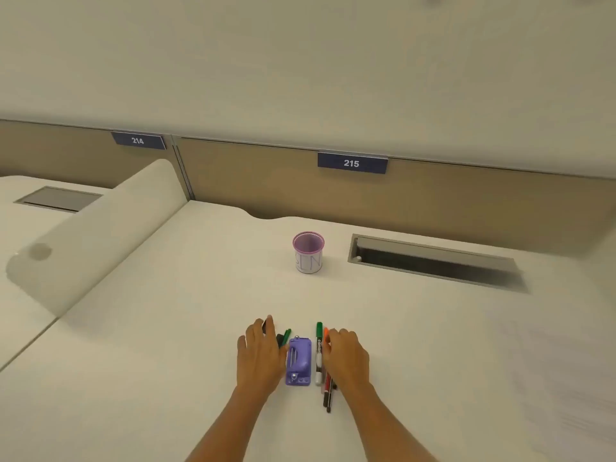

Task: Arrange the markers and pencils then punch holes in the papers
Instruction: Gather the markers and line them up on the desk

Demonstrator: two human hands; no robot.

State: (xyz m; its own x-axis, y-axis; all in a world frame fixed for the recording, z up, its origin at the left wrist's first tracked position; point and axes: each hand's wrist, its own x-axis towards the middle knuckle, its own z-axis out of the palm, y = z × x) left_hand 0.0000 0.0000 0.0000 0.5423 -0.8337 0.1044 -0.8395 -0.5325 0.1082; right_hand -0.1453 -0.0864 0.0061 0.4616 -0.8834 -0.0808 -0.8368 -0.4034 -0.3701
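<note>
Progress: barely begun, by the look of it; nothing stands in the cup, and every marker and pencil lies flat on the desk.
Left to do: gathering and arranging the pens, probably into the cup; then all the punching.
Papers: none in view.
Hole punch: purple, untouched, lying between the two hands near the front of the desk.
Cup: white with a pink rim, upright, well apart from the pens, further back on the desk.
Green marker: white barrel, green cap pointing away, just right of the hole punch.
Orange marker: only the tip visible, at the right fingertips.
Thin pens: red and black, poking out from under the right wrist.
Dark markers: black and green, half hidden beside the left hand.
Left hand: palm down, fingers fairly straight over the dark markers; hold not discernible.
Right hand: palm down, fingers bent onto the orange marker; grip or mere touch not discernible.
</note>
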